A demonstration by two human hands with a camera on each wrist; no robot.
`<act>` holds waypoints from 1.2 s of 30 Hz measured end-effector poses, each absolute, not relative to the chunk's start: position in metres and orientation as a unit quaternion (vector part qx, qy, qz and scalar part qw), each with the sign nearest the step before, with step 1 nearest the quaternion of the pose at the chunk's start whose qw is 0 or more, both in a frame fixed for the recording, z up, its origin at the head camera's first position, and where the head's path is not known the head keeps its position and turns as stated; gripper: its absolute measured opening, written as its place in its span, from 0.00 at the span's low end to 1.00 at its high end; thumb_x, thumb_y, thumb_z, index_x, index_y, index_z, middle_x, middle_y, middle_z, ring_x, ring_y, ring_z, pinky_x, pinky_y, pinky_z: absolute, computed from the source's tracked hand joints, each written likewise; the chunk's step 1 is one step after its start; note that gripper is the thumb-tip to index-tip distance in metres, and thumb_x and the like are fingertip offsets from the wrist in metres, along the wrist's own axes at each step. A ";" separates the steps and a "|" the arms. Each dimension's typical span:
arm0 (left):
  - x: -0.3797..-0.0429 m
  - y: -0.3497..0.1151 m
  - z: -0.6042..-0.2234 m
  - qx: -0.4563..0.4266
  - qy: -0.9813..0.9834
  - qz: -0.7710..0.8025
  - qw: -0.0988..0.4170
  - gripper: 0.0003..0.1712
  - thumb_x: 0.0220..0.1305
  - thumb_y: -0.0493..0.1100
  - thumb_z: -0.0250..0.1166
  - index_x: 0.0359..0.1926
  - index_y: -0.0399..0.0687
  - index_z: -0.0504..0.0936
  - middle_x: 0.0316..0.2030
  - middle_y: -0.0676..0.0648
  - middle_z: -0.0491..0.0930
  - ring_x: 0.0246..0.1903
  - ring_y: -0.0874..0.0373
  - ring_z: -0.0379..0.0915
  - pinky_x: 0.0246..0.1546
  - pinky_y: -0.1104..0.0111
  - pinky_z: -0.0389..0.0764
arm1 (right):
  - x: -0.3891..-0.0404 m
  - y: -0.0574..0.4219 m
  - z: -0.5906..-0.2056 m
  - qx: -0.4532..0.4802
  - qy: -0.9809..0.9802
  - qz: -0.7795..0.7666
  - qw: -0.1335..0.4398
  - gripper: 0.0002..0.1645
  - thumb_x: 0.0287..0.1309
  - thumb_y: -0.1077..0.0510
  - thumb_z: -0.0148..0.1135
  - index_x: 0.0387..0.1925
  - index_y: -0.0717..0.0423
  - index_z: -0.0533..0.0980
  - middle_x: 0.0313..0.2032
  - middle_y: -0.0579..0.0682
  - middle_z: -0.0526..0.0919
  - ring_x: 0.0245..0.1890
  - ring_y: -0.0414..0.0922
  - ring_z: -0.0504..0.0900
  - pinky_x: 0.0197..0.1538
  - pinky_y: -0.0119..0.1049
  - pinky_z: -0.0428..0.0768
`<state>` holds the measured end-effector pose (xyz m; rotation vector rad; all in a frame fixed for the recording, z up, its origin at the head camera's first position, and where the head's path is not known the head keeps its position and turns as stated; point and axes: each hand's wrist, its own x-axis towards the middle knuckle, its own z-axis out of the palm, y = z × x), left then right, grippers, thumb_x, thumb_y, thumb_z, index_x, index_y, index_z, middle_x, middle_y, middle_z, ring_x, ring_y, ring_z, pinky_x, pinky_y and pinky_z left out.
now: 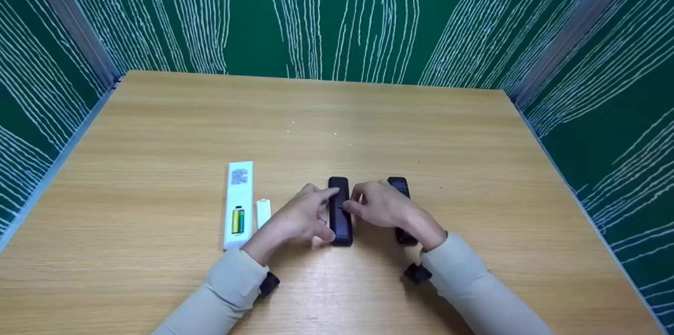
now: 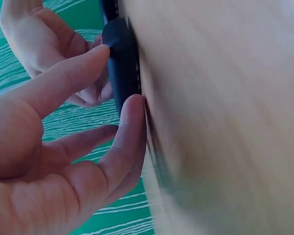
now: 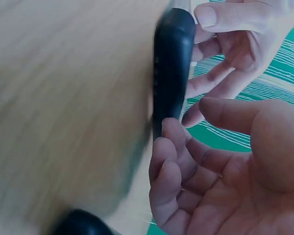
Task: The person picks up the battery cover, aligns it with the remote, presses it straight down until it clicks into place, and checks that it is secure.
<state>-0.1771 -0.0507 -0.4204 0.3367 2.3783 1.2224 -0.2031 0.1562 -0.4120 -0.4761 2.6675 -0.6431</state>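
A slim black remote control lies lengthwise on the table between the two hands, its smooth dark side up. From the left, my left hand holds it, thumb at the near end and a finger reaching over the far part. My right hand grips it from the opposite side, the thumb on its upper face near the middle. In the right wrist view, curled fingers press along the side of the remote. A second black remote, with printed text at its far end, lies partly hidden under the right hand and wrist.
On the left lies a white remote control with a printed code patch. Two batteries, yellow and green, sit in its uncovered compartment. Beside it is a white battery cover. Small pale specks dot the wooden table; green walls stand around it.
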 end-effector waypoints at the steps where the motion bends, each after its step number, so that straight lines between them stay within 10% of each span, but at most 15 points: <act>1: -0.177 -0.053 -0.419 0.119 0.859 0.447 0.219 0.62 0.46 0.24 0.79 0.82 0.46 0.63 0.60 0.38 0.69 0.43 0.52 0.75 0.47 0.62 0.83 | -0.203 0.156 -0.410 -0.168 0.942 -0.229 0.178 0.14 0.74 0.47 0.63 0.42 0.53 0.84 0.22 0.44 0.76 0.25 0.42 0.72 0.30 0.36 0.70; 22: -0.162 -0.138 -0.391 0.143 0.882 0.443 0.070 0.43 0.62 0.34 0.76 0.77 0.48 0.71 0.68 0.37 0.70 0.63 0.38 0.74 0.63 0.48 0.81 | -0.205 0.145 -0.400 -0.227 0.921 -0.303 0.096 0.10 0.72 0.54 0.66 0.49 0.52 0.83 0.40 0.45 0.86 0.35 0.41 0.83 0.43 0.40 0.83; 36: -0.144 -0.183 -0.397 0.066 0.897 0.434 0.061 0.51 0.60 0.39 0.80 0.81 0.51 0.66 0.73 0.35 0.61 0.69 0.30 0.67 0.63 0.41 0.79 | -0.212 0.115 -0.397 -0.272 0.903 -0.323 0.080 0.17 0.73 0.56 0.64 0.58 0.60 0.82 0.48 0.51 0.85 0.42 0.45 0.82 0.48 0.41 0.84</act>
